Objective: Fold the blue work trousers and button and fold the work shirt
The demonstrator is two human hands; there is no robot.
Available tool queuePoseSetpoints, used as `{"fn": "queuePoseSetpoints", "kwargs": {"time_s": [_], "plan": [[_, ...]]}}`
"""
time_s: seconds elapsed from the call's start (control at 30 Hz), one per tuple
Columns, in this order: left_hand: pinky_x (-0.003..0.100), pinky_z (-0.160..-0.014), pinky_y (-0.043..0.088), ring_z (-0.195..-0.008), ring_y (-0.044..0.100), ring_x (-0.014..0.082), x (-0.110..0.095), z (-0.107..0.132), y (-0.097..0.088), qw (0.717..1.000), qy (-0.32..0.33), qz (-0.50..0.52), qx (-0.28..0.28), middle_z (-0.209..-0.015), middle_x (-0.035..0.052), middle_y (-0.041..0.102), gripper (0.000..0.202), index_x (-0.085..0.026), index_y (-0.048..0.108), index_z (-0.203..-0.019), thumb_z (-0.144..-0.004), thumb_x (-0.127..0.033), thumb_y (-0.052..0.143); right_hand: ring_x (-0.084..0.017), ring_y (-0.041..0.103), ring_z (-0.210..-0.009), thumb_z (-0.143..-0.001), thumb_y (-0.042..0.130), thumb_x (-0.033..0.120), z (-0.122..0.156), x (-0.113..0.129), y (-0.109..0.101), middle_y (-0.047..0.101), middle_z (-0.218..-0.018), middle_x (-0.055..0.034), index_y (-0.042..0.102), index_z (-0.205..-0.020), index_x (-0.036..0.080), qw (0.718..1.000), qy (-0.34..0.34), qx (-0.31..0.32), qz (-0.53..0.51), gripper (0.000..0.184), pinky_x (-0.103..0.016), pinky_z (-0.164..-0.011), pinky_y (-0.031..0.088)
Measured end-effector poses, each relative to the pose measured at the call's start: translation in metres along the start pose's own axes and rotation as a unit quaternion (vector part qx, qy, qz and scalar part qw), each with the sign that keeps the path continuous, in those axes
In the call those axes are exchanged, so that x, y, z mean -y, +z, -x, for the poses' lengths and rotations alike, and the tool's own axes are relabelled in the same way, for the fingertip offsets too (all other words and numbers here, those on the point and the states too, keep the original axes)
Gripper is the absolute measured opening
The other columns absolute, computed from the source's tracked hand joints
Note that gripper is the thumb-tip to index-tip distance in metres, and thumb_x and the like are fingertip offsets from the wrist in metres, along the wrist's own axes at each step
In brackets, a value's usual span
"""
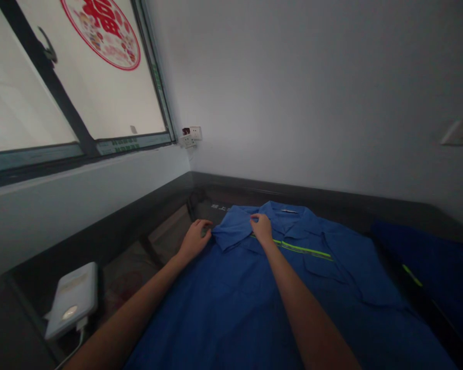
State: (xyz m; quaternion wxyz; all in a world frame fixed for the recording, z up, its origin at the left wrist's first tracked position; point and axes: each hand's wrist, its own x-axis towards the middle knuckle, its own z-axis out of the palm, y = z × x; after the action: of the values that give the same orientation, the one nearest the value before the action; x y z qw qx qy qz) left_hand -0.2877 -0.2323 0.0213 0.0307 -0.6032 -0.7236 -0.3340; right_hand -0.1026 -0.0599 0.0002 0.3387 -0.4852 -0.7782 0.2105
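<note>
A blue work shirt [254, 298] with a yellow-green reflective stripe lies spread front-up on a dark table [139, 257], collar toward the wall. Its left sleeve is folded in across the chest. My left hand [195, 239] rests at the folded sleeve's outer edge, fingers curled on the cloth. My right hand [261, 228] sits on the folded sleeve just below the collar, fingers pinched on the fabric.
A white power bank [73, 298] with a cable lies at the table's near left. A second dark blue garment [428, 257] lies at the right. Walls close in behind and left, with a window [61, 77], wall sockets [191, 136] and a switch plate [461, 132].
</note>
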Motion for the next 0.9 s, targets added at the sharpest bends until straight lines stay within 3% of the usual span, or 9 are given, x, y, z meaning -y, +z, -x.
{"fn": "queuePoseSetpoints", "kwargs": {"time_s": [0.07, 0.17, 0.27, 0.43, 0.6, 0.73, 0.9], "plan": [[0.039, -0.101, 0.043, -0.112, 0.055, 0.0214, -0.015, 0.003, 0.0, 0.999, 0.034, 0.003, 0.014, -0.114, 0.0085, 0.061, 0.027, -0.018, 0.06, -0.111, -0.088, -0.023, 0.046, -0.023, 0.057, -0.103, -0.085, 0.052, 0.018, 0.001, 0.0, -0.007, 0.061, -0.108, -0.0114, 0.07, -0.097, 0.017, 1.0, -0.004, -0.02, 0.019, 0.022, -0.031, -0.09, 0.043], [0.038, -0.109, 0.035, -0.126, 0.047, 0.02, -0.03, 0.011, 0.005, 0.992, 0.102, -0.018, 0.078, -0.131, 0.0081, 0.055, 0.034, -0.021, 0.054, -0.124, -0.094, -0.031, 0.042, -0.028, 0.049, -0.113, -0.088, 0.047, 0.018, 0.004, 0.004, -0.014, 0.055, -0.117, -0.0154, 0.068, -0.103, 0.016, 0.998, -0.03, -0.037, 0.043, 0.026, -0.036, -0.098, 0.037], [0.041, -0.113, 0.028, -0.135, 0.037, 0.022, -0.032, 0.017, 0.012, 0.984, 0.109, -0.063, 0.127, -0.143, 0.0113, 0.045, 0.044, -0.018, 0.046, -0.135, -0.097, -0.037, 0.038, -0.028, 0.044, -0.119, -0.092, 0.043, 0.019, 0.007, 0.01, -0.012, 0.054, -0.123, -0.0144, 0.066, -0.111, 0.016, 0.994, -0.088, -0.01, 0.059, 0.03, -0.038, -0.103, 0.032], [0.04, -0.11, 0.034, -0.13, 0.044, 0.0225, -0.026, 0.019, 0.017, 0.99, 0.044, -0.085, 0.108, -0.139, 0.0121, 0.049, 0.041, -0.018, 0.056, -0.126, -0.097, -0.039, 0.035, -0.027, 0.036, -0.131, -0.096, 0.045, 0.036, 0.02, 0.017, 0.004, 0.051, -0.137, -0.008, 0.054, -0.132, 0.023, 0.974, -0.19, 0.095, 0.082, 0.039, -0.045, -0.109, 0.023], [0.039, -0.109, 0.036, -0.132, 0.042, 0.0234, -0.023, 0.018, 0.019, 0.992, 0.035, -0.08, 0.093, -0.136, 0.0129, 0.053, 0.031, -0.016, 0.06, -0.115, -0.092, -0.033, 0.048, -0.031, 0.038, -0.131, -0.097, 0.043, 0.045, 0.025, 0.017, 0.008, 0.054, -0.134, -0.0131, 0.062, -0.123, 0.02, 0.965, -0.197, 0.132, 0.115, 0.041, -0.052, -0.109, 0.021], [0.044, -0.114, 0.027, -0.138, 0.031, 0.0242, -0.017, 0.019, 0.024, 0.989, 0.063, -0.082, 0.109, -0.142, 0.0133, 0.046, 0.043, -0.014, 0.049, -0.13, -0.09, -0.03, 0.048, -0.027, 0.034, -0.134, -0.099, 0.039, 0.039, 0.009, 0.032, 0.01, 0.05, -0.136, -0.0168, 0.055, -0.129, 0.011, 0.966, -0.19, 0.119, 0.125, 0.044, -0.044, -0.112, 0.02], [0.047, -0.115, 0.024, -0.141, 0.025, 0.0258, -0.015, 0.02, 0.026, 0.984, 0.08, -0.112, 0.116, -0.148, 0.0155, 0.036, 0.053, -0.011, 0.038, -0.14, -0.091, -0.03, 0.044, -0.024, 0.032, -0.136, -0.095, 0.043, 0.023, -0.017, 0.057, 0.035, 0.041, -0.144, -0.0191, 0.046, -0.136, 0.004, 0.962, -0.188, 0.148, 0.136, 0.045, -0.035, -0.11, 0.025]]}}
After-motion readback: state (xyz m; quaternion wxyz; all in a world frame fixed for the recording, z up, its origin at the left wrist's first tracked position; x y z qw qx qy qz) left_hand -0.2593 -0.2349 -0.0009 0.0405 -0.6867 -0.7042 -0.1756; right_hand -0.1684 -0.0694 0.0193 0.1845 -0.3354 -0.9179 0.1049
